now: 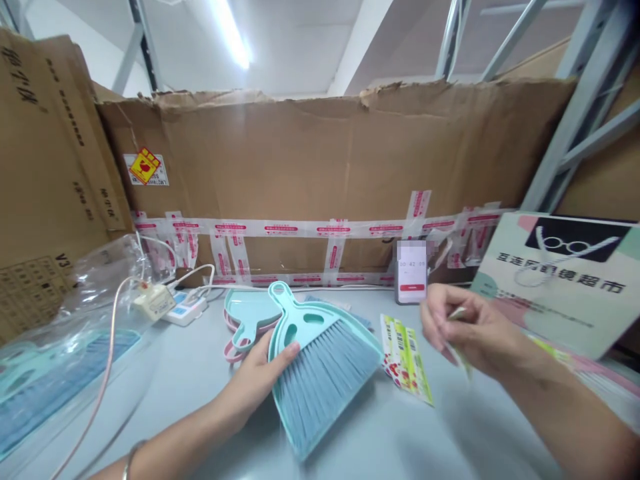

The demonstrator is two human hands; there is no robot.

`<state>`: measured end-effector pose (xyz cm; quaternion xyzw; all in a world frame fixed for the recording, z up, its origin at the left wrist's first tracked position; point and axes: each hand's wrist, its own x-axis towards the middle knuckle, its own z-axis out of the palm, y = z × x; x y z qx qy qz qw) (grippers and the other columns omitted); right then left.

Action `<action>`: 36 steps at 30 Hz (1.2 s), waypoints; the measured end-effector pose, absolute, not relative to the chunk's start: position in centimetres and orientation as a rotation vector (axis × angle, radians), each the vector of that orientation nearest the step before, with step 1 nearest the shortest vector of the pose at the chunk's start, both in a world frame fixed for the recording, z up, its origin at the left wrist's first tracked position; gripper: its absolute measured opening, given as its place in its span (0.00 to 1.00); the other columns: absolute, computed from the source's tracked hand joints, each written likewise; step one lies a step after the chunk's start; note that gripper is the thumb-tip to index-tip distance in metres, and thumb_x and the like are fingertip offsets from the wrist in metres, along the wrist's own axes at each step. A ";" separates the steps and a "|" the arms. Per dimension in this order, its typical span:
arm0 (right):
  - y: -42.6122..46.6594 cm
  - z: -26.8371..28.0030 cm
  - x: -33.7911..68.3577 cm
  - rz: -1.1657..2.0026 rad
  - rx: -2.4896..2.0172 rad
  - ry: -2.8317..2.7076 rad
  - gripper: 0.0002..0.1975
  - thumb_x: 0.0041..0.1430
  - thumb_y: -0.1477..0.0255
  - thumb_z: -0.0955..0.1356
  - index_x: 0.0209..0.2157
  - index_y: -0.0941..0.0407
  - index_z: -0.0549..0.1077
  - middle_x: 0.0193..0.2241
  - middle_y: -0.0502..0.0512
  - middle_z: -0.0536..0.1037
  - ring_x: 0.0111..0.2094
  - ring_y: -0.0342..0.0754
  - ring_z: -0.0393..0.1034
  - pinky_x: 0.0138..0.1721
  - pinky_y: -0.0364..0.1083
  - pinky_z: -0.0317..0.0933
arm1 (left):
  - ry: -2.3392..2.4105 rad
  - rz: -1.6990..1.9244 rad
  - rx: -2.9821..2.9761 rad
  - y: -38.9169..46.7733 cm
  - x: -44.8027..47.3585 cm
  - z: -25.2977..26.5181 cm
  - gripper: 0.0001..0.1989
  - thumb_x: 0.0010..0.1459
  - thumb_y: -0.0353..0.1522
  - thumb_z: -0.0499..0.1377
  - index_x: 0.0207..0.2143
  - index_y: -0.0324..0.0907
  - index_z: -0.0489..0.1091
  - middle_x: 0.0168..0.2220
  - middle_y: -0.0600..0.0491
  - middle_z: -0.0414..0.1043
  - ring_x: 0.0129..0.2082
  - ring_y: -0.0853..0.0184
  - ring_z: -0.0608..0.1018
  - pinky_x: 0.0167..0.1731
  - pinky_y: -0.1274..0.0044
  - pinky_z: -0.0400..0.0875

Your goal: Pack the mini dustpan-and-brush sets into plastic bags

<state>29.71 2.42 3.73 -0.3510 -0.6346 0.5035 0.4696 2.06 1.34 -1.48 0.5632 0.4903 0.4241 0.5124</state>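
My left hand (260, 373) grips a turquoise dustpan and brush set by its left edge, thumb on top. The brush (325, 380) with blue bristles lies nested in the dustpan (367, 333), handle end pointing up and away. To its right, my right hand (473, 327) is raised above the table, fingers pinched on a small, thin pale piece (457, 313) that is blurred and mostly hidden. Between the hands lie yellow-green printed strips (406, 360) with red pictures. Behind the set rest more dustpans, a turquoise one (250, 305) over a pink one (231, 352).
A phone (411, 273) showing a timer leans against the large cardboard box (300, 153) at the back. Right stands a printed bag (555, 287). On the left are a power strip (185, 308), cables, and another brush set (65, 380) in clear plastic.
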 end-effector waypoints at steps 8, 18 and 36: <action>2.6 0.0 22.4 1.146 -1.087 -1.351 0.17 0.40 0.60 0.72 0.23 0.56 0.65 0.19 0.46 0.68 0.21 0.40 0.62 0.23 0.41 0.56 | 1.002 1.089 1.254 0.8 2.7 -1.7 0.35 0.47 0.44 0.61 0.55 0.43 0.53 0.54 0.45 0.63 0.51 0.55 0.68 0.49 0.66 0.64; 2.5 -1.2 21.7 0.931 -1.084 -1.345 0.15 0.48 0.59 0.68 0.27 0.54 0.62 0.24 0.47 0.68 0.22 0.41 0.63 0.18 0.41 0.59 | 1.071 1.052 1.309 0.7 3.3 -1.3 0.42 0.35 0.37 0.69 0.52 0.40 0.53 0.53 0.43 0.64 0.49 0.53 0.70 0.45 0.68 0.67; 0.2 -1.7 20.8 1.644 -0.791 -1.099 0.22 0.42 0.59 0.72 0.39 0.54 0.69 0.37 0.55 0.76 0.38 0.51 0.71 0.43 0.52 0.63 | 1.092 1.152 1.326 0.0 3.0 -0.4 0.33 0.41 0.37 0.66 0.49 0.42 0.57 0.44 0.47 0.72 0.41 0.58 0.75 0.38 0.71 0.72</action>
